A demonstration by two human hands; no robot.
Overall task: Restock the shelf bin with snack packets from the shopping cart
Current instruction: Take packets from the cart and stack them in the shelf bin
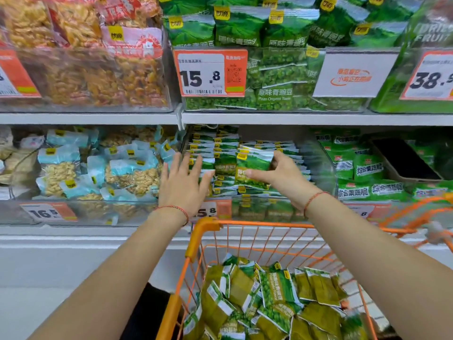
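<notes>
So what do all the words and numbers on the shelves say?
"15.8": orange price tag on the top pea bin.
"Peas Original Taste": pea packet in that bin.
"38.": price tag, top right, cut off.
"16.5": price tag, lower left.
"FRUIT": bag, top right, partly cut off.
White sign, barcodes, cart packets: too blurred to read.

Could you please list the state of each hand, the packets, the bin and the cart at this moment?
Left hand: open, fingers spread against the stacked rows in the bin.
Right hand: pinching a small stack of green pea packets upright.
Shelf bin: partly filled, with rows of packets.
Shopping cart: holding many loose packets.
</notes>
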